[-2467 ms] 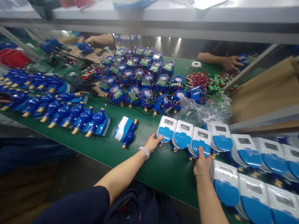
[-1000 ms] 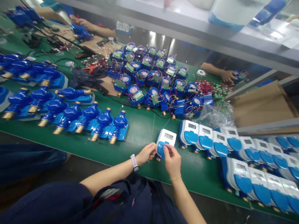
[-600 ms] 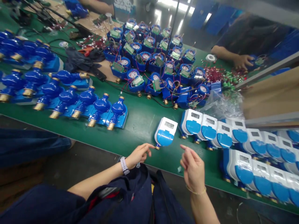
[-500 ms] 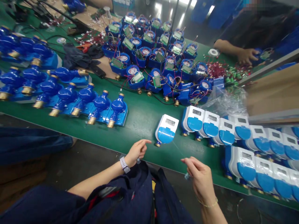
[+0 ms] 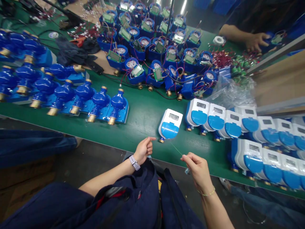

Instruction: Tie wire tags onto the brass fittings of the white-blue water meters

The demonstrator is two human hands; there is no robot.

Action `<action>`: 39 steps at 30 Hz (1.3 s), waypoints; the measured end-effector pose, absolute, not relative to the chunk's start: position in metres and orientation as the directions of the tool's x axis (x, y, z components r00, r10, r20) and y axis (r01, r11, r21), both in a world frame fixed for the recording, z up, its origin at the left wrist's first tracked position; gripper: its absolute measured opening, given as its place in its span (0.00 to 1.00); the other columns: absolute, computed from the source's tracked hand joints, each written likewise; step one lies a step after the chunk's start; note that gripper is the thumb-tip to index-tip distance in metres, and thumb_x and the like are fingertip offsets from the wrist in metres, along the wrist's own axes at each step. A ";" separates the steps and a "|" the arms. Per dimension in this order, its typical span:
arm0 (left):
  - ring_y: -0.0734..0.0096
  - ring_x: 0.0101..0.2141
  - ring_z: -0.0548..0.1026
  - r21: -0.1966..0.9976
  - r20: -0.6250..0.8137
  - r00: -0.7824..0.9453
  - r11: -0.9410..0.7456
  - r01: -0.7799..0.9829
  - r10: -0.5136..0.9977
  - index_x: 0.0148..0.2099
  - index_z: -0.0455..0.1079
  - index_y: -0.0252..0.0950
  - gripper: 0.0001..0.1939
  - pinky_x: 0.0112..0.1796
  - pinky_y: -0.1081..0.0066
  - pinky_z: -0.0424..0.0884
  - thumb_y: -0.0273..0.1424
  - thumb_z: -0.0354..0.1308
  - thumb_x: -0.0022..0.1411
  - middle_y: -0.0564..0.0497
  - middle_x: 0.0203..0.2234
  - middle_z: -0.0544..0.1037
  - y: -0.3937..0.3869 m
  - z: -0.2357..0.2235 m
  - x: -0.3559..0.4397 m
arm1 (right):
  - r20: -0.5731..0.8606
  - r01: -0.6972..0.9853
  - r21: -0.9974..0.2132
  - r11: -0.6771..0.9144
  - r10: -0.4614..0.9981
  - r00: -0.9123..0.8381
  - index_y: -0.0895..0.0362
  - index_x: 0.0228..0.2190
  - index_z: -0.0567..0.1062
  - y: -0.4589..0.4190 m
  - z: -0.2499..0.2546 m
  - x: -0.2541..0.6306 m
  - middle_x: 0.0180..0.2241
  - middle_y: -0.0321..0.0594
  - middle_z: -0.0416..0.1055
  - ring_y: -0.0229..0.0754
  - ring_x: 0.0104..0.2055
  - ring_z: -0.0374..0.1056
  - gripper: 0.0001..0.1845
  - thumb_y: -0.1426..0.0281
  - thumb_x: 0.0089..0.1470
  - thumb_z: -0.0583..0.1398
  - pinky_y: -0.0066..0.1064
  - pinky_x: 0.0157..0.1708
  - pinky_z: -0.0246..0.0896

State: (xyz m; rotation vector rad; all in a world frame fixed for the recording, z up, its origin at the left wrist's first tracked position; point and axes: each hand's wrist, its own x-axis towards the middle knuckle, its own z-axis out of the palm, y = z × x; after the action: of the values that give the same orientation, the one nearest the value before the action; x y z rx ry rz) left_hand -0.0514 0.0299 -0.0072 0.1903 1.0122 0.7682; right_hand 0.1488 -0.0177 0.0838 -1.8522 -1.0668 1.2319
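A white water meter with a blue lid (image 5: 170,124) lies on the green bench in front of me, its brass end towards me. My left hand (image 5: 144,150) is closed beside that end, index finger pointing at it; what the curled fingers hold, if anything, is hidden. A small pale-blue piece shows at its lower edge. To the right, my right hand (image 5: 195,165) pinches a thin green thread (image 5: 176,149) that runs up towards the meter's lower edge. Below these fingers hangs a small clear-blue piece (image 5: 187,171).
Rows of finished-looking white and blue meters (image 5: 215,118) stand to the right. Blue meter bodies with brass ends (image 5: 117,103) lie at left. Behind are opened meters with circuit boards and wires (image 5: 157,73), plus a plastic bag (image 5: 221,95). Another person's hand (image 5: 256,43) works at far right.
My right hand has shifted slightly up and left, and the green thread now shows more clearly between it and the meter. My left hand has moved slightly up and right. The camera view has shifted.
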 end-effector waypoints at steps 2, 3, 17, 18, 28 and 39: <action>0.85 0.14 0.45 0.483 -0.691 0.295 0.724 -0.492 0.660 0.39 0.66 0.32 0.17 0.15 0.80 0.41 0.41 0.53 0.55 0.62 0.15 0.46 0.029 -0.008 -0.052 | -0.416 0.267 -0.843 -0.466 0.882 0.223 0.60 0.16 0.73 -0.014 0.078 0.146 0.15 0.31 0.55 0.31 0.18 0.48 0.17 0.60 0.44 0.60 0.25 0.17 0.44; 0.85 0.14 0.46 0.483 -0.692 0.293 0.725 -0.491 0.659 0.39 0.66 0.32 0.17 0.15 0.80 0.42 0.41 0.53 0.55 0.62 0.15 0.46 0.029 -0.008 -0.053 | -0.423 0.271 -0.839 -0.472 0.878 0.223 0.60 0.16 0.72 -0.013 0.075 0.145 0.14 0.31 0.55 0.31 0.18 0.47 0.17 0.60 0.45 0.59 0.24 0.17 0.43; 0.85 0.14 0.46 0.521 -0.678 0.291 0.720 -0.458 0.675 0.39 0.66 0.33 0.16 0.15 0.80 0.42 0.41 0.53 0.56 0.62 0.15 0.46 0.031 -0.009 -0.052 | -0.450 0.250 -0.829 -0.501 0.862 0.234 0.60 0.16 0.72 -0.016 0.075 0.146 0.15 0.32 0.57 0.31 0.17 0.49 0.17 0.60 0.45 0.59 0.25 0.17 0.44; 0.85 0.14 0.46 0.523 -0.677 0.292 0.720 -0.456 0.676 0.39 0.66 0.33 0.16 0.15 0.81 0.42 0.41 0.53 0.56 0.62 0.15 0.46 0.031 -0.010 -0.052 | -0.453 0.248 -0.827 -0.505 0.859 0.238 0.60 0.16 0.72 -0.016 0.074 0.145 0.15 0.32 0.56 0.30 0.17 0.48 0.17 0.60 0.45 0.59 0.25 0.16 0.44; 0.83 0.17 0.56 0.552 -0.675 0.295 0.728 -0.407 0.677 0.40 0.67 0.32 0.16 0.22 0.78 0.59 0.39 0.55 0.54 0.61 0.16 0.53 0.047 -0.012 -0.049 | -0.496 0.175 -0.822 -0.543 0.831 0.252 0.60 0.17 0.72 -0.014 0.068 0.142 0.12 0.29 0.51 0.29 0.17 0.44 0.17 0.60 0.44 0.60 0.25 0.15 0.40; 0.85 0.15 0.47 0.559 -0.679 0.281 0.726 -0.401 0.678 0.40 0.67 0.32 0.14 0.17 0.80 0.46 0.36 0.53 0.56 0.62 0.16 0.48 0.054 -0.015 -0.048 | -0.507 0.130 -0.823 -0.552 0.819 0.267 0.60 0.16 0.71 -0.013 0.072 0.142 0.12 0.29 0.50 0.29 0.17 0.43 0.17 0.59 0.43 0.60 0.25 0.15 0.38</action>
State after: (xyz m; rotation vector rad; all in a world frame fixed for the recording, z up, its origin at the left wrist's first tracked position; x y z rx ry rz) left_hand -0.0485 0.0539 -0.0148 0.3033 1.0605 0.7382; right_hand 0.1424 -0.0128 0.0722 -1.8747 -0.8582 1.3216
